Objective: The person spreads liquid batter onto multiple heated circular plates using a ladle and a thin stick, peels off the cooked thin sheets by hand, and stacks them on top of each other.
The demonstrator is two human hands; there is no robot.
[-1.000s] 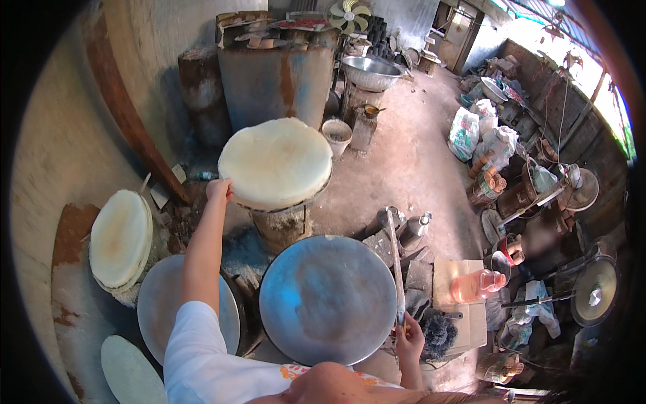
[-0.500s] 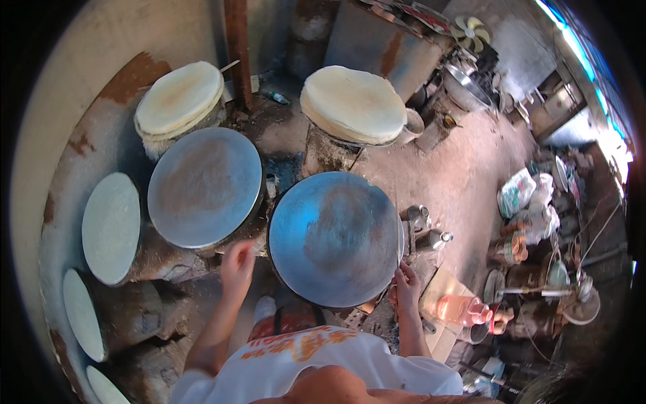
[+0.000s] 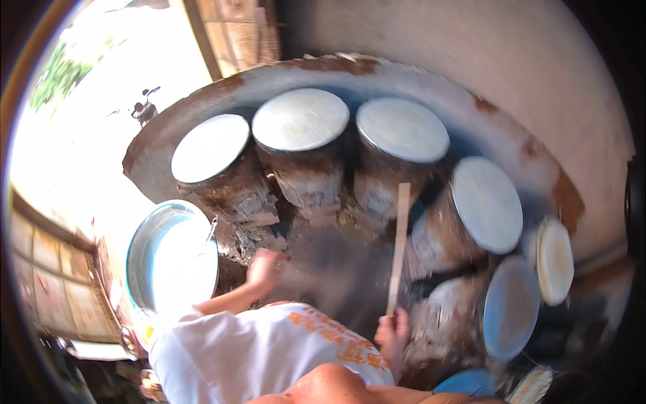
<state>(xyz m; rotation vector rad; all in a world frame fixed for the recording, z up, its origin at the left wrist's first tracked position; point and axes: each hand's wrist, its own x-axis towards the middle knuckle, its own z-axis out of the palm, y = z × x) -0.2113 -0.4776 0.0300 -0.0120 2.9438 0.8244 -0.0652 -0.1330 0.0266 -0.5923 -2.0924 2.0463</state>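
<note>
My left hand (image 3: pixel 264 269), blurred, is low in the middle, right of a wide basin (image 3: pixel 153 232) of white liquid with a metal handle at its rim; whether it is open or closed I cannot tell. My right hand (image 3: pixel 393 333) grips a long flat wooden stick (image 3: pixel 402 239), which points forward. Ahead, several blackened drum stoves (image 3: pixel 299 178) stand in an arc, their round tops covered in pale, thin white layers (image 3: pixel 300 120). At the right a bare bluish round griddle (image 3: pixel 511 306) sits beside a stack of pale round sheets (image 3: pixel 553 259).
A curved, rust-stained low wall (image 3: pixel 505 121) backs the stoves. A bright opening with greenery and a dark parked vehicle (image 3: pixel 145 111) is at the upper left. A panelled door (image 3: pixel 57 283) stands at the lower left. Dark floor (image 3: pixel 323 256) lies inside the arc.
The view has swung round to the arc of stoves and the basin. My left hand has left the pale stack it was touching; my right hand still holds the stick.
</note>
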